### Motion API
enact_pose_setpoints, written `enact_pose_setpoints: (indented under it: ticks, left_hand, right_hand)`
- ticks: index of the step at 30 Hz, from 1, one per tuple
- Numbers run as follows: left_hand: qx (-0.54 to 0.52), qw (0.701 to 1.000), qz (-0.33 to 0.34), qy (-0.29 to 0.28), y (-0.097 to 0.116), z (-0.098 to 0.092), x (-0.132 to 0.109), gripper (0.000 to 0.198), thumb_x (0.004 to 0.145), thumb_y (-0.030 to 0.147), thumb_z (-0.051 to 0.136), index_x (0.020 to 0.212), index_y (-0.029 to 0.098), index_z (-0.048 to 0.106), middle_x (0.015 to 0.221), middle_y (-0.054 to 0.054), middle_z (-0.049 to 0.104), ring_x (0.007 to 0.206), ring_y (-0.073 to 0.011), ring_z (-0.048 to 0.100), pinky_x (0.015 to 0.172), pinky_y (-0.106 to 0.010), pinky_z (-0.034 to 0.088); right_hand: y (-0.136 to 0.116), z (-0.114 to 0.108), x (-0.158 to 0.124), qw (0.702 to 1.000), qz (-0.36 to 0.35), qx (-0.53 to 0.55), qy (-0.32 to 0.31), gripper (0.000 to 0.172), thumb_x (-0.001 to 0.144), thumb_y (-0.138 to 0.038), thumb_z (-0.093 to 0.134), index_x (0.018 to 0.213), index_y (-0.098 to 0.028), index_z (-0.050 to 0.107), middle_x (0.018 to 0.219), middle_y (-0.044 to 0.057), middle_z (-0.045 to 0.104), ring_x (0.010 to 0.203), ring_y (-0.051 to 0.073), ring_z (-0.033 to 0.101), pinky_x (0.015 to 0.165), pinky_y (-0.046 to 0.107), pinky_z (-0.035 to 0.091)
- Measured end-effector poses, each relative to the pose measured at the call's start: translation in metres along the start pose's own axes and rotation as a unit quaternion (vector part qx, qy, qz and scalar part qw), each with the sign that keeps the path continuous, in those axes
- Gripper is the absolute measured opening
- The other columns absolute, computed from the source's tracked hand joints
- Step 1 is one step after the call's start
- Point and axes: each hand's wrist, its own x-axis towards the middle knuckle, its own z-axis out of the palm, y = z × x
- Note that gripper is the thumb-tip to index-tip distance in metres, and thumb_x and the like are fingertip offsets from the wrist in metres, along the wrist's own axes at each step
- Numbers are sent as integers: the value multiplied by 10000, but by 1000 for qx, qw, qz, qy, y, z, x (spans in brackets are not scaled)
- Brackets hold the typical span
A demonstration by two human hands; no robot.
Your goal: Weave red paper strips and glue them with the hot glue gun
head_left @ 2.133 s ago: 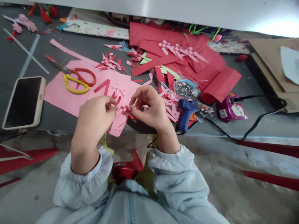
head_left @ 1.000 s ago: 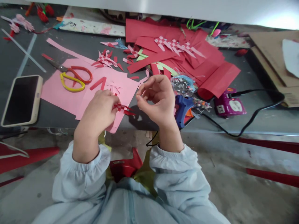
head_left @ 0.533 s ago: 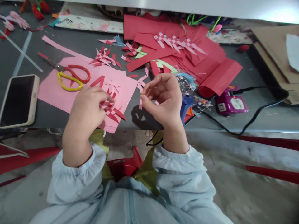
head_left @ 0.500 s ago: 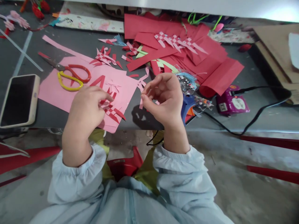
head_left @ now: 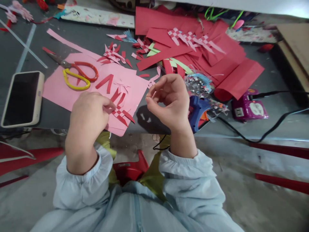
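Observation:
My left hand (head_left: 89, 114) is closed, its fingertips at the left edge of a small woven red-and-pink paper fish (head_left: 118, 112), which lies on a pink paper sheet (head_left: 56, 85). Part of the woven piece is hidden by the fingers. To its right, my right hand (head_left: 170, 101) is raised above the table edge, thumb and forefinger pinched together; anything between them is too small to make out. Scissors (head_left: 80, 75) with one red and one yellow handle loop lie on the pink sheet, beyond my left hand. Folded red paper strips (head_left: 105, 83) lie close by.
A phone (head_left: 23, 98) lies at the left. Red paper sheets (head_left: 231, 69) with several woven fish (head_left: 189, 38) on top fill the back right. Beside my right hand are a bag of small beads (head_left: 196, 85), a blue glue gun (head_left: 198, 111), a purple box (head_left: 249, 108) and a black cable (head_left: 241, 137).
My left fingertips have drawn back slightly to the left, uncovering more of the woven paper fish. My right hand keeps its pinch. The view has shifted a little.

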Motion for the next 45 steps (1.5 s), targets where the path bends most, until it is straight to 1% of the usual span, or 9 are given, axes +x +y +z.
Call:
enact_pose_setpoints:
  ticks: [6,11,15,19,25,31,34,38,45]
  left_hand:
    - [2,1000,6,-24,5,-1,0,348,796,117,480,887,225,798,967,-75,753,955,-306,633,810,-404,478]
    - [-2,998,56,-37,4,4,-1,373,757,80,503,929,238,794,885,-54,734,950,-275,618,851,-374,479]
    - [33,995,86,-51,2,9,-2,392,799,82,471,967,229,793,942,-70,713,966,-265,606,833,-365,473]
    - [43,994,77,-62,3,9,-3,395,850,116,458,1027,243,786,1005,-75,695,980,-264,619,795,-361,481]
    - [35,996,66,-58,5,9,-4,430,825,90,466,1043,265,792,988,-83,680,939,-276,643,753,-376,491]
    - [-25,999,0,-34,6,6,-4,402,812,64,482,938,256,812,1012,-51,752,951,-282,687,801,-390,504]
    - [-33,998,-58,7,3,3,-8,364,816,65,513,902,260,808,1038,-31,770,995,-294,703,828,-397,517]
    - [-28,991,-121,56,-3,2,-16,363,824,66,521,964,269,787,1020,-21,780,1041,-310,708,873,-424,534]
    - [-35,987,-137,80,-1,7,-28,257,877,191,559,1024,242,764,1041,-46,767,964,-258,707,882,-388,540]
  right_hand:
    - [4,2,-1,1000,5,-9,-11,253,842,-312,679,993,-296,476,902,-3,636,666,109,587,494,281,466]
    - [5,3,-1,1000,20,-11,-20,265,835,-286,683,980,-285,461,900,0,633,664,111,579,488,279,468]
    - [4,5,-1,999,34,-8,-24,287,823,-255,691,976,-280,450,875,-16,613,653,103,570,485,264,466]
    - [4,5,-1,999,46,-4,-25,311,803,-214,701,973,-282,450,868,-22,605,667,103,575,489,256,465]
    - [3,7,-1,998,49,5,-26,326,782,-173,700,970,-289,460,872,-24,601,677,106,575,489,257,456]
    - [3,9,-1,997,65,22,-22,343,755,-132,707,963,-286,482,886,-27,607,674,98,575,490,252,454]
    - [2,9,0,997,69,31,-19,348,742,-110,708,953,-283,492,876,-30,605,674,97,578,482,247,448]
    - [-1,10,0,996,74,34,-23,340,740,-103,705,938,-281,494,858,-31,602,671,98,573,483,251,450]
    - [0,12,0,996,80,42,-18,322,754,-160,727,929,-284,487,860,-23,602,670,100,570,477,251,452]
